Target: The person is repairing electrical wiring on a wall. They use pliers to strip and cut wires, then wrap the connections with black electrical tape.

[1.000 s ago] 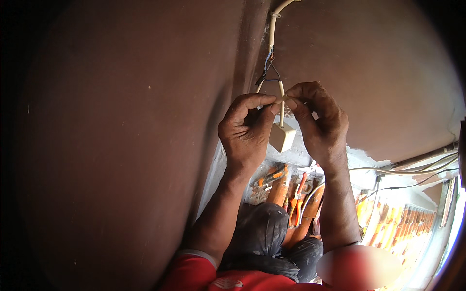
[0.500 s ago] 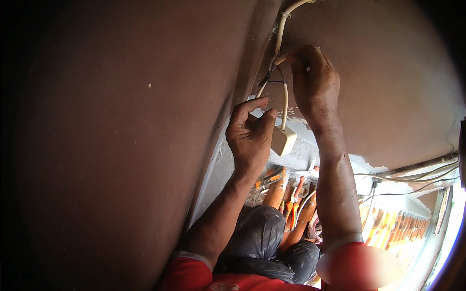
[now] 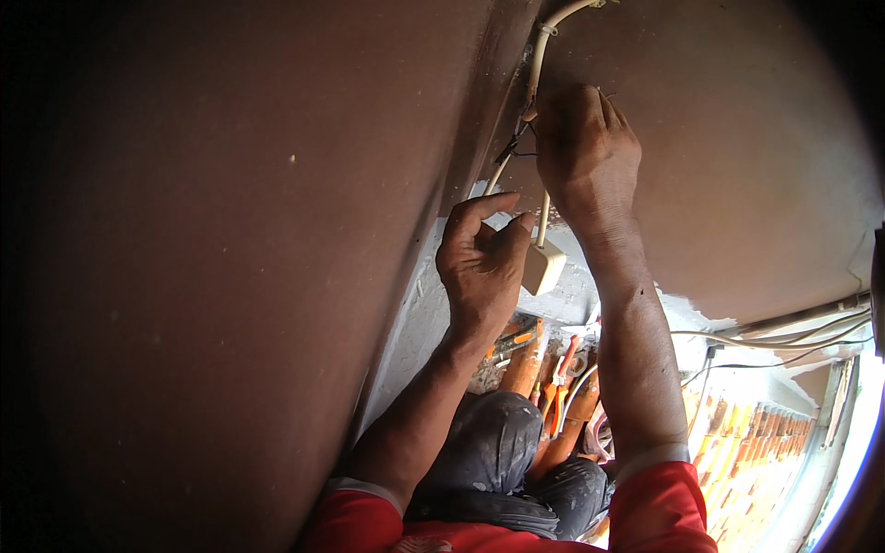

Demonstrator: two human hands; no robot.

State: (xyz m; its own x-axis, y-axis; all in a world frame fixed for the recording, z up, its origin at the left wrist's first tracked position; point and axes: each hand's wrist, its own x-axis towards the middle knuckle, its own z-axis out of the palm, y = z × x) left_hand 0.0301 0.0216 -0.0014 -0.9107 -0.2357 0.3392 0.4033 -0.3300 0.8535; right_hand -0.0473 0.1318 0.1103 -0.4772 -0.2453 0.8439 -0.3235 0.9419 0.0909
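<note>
My left hand (image 3: pixel 479 267) is raised beside a hanging pale cable (image 3: pixel 498 173), its thumb and index finger curved with a gap between them and nothing seen in it. Higher up and to the right, my right hand (image 3: pixel 590 147) is closed next to the bare ends of the wires; its fingers are mostly hidden behind its back, and whatever they hold cannot be made out. Dark thin wires (image 3: pixel 516 146) join below a thick cream cable (image 3: pixel 537 64). A cream square box (image 3: pixel 544 268) hangs from a second pale cable (image 3: pixel 544 221).
A brown wall panel (image 3: pixel 230 230) fills the left side, another brown surface (image 3: pixel 737 184) the right. Below lie orange-handled pliers (image 3: pixel 553 401) on clay roof tiles (image 3: pixel 523 369). Several cables (image 3: pixel 784 346) run along the right. My knees (image 3: pixel 502 433) are beneath my arms.
My right hand has turned and shifted slightly left, covering more of the wires. The left hand has moved a little right and down, staying open.
</note>
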